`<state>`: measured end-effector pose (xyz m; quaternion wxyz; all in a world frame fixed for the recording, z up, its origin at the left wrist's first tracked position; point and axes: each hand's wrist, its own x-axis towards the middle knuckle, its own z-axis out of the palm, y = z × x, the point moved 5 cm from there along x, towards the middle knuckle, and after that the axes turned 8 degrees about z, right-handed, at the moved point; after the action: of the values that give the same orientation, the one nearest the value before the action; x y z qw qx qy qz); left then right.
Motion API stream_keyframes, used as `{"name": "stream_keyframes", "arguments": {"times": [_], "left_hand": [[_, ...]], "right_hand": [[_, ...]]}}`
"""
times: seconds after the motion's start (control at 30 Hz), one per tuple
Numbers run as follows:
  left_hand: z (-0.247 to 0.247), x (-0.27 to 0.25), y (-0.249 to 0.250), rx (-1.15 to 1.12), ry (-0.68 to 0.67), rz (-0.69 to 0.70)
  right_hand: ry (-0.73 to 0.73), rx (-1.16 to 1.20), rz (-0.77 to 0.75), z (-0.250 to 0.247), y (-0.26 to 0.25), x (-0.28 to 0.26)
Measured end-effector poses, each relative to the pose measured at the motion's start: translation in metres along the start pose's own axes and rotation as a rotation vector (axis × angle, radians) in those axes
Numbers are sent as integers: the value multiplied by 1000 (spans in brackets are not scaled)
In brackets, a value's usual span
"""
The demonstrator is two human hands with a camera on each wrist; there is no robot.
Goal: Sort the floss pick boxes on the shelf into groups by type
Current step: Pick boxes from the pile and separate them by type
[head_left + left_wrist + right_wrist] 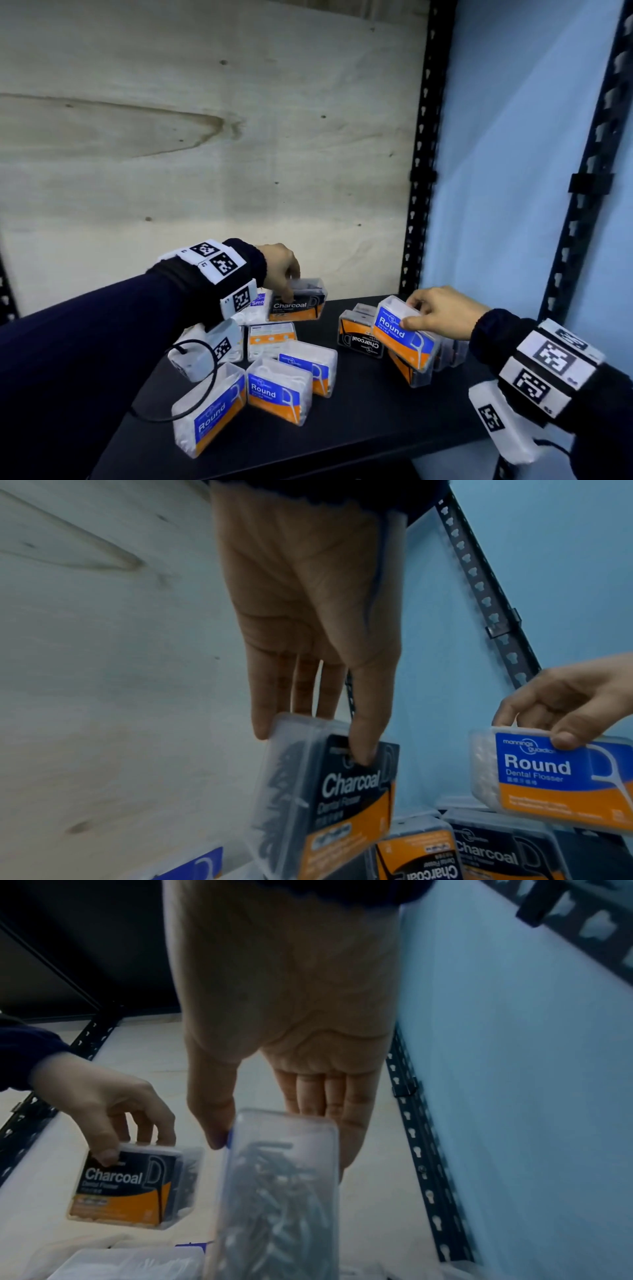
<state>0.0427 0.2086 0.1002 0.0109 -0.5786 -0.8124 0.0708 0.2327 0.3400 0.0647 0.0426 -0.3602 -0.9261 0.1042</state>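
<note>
head: down over shelf (359,428) | wrists: close along fingers | shared: boxes

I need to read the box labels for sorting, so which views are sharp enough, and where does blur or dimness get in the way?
Head view: evenly lit, Round box and Charcoal box labels legible, edges bent by the wide lens. Left wrist view: both labels readable, slight motion blur on the Charcoal box. Right wrist view: dim, the near box in the right hand smeared, label unseen.
</note>
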Motion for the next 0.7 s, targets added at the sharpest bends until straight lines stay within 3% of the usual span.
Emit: {"name": "stream_keyframes", "arguments": {"times": [0.37, 0.7], "left_hand": [[17, 63, 94, 236, -181, 377], [48, 104, 131, 301, -327, 502]], "right_hand": [[-43, 68, 50, -6, 48, -24], [-125, -3, -22, 0, 53, -42]]}}
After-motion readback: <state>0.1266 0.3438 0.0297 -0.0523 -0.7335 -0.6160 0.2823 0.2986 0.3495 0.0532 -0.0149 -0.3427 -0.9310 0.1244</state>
